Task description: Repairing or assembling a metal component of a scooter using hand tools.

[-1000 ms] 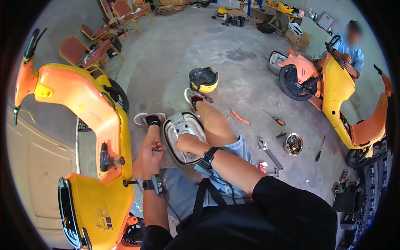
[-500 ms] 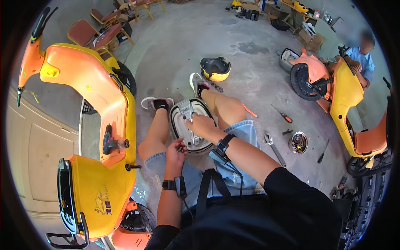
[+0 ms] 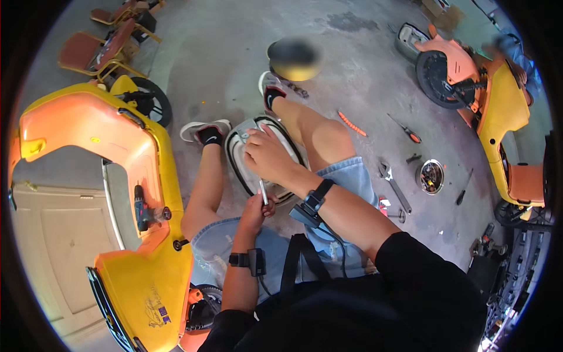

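Between my bent legs on the floor sits a pale oval shell (image 3: 291,154) with a black rim. My right hand (image 3: 264,152) is over it, fingers curled on a silver metal piece (image 3: 247,134), which is largely covered. Just below, my left hand (image 3: 260,206) is closed around the lower end of a narrow silver bar (image 3: 263,190); whether this joins the piece under my right hand I cannot tell.
Orange-yellow scooters (image 3: 141,293) (image 3: 501,117) flank me; a cordless drill (image 3: 142,208) rests on the left one. Rightward lie a wrench (image 3: 396,188), screwdriver (image 3: 410,132) and parts tin (image 3: 430,176). A helmet (image 3: 293,58) is ahead. A co-worker (image 3: 519,58) is behind the right scooter.
My view has shifted, moving the helmet and scooters upward. My right hand has moved up over the shell, and my left hand has come to the silver bar's lower end.
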Available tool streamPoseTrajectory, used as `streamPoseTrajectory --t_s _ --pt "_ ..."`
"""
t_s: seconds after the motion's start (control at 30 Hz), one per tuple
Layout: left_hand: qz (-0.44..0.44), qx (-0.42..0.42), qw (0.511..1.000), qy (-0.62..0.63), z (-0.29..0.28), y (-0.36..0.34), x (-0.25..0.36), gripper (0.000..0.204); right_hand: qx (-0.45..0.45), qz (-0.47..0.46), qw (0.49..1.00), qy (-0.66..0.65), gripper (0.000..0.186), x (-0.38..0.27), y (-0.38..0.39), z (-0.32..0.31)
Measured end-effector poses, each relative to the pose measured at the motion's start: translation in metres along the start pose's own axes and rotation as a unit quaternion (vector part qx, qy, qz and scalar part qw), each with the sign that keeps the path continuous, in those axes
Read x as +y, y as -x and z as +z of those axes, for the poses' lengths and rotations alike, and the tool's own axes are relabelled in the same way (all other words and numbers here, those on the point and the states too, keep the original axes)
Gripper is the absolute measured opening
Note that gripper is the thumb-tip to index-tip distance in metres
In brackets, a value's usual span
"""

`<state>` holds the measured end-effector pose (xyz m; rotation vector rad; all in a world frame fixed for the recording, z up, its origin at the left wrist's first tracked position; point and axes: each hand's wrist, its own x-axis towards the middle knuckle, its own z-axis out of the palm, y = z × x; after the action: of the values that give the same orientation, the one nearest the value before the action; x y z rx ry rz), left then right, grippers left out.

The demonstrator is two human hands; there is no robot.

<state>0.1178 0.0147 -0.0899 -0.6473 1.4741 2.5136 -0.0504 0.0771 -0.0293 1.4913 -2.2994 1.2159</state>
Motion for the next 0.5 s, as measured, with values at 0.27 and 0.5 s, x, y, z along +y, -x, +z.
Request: streamPoseTrajectory --t_s 0.27,0.5 --pt "0.096 -0.058 0.993 0.035 -0.004 -0.002 0.012 0.037 0.080 -0.002 0.995 -0.065 0.008 0.018 0.004 -0.003" --pt "0.085 -0.013 0.996 -0.031 -0.001 -0.009 0.017 0.037 0.055 0.006 0.995 -0.086 0.012 0.024 0.000 -0.007"
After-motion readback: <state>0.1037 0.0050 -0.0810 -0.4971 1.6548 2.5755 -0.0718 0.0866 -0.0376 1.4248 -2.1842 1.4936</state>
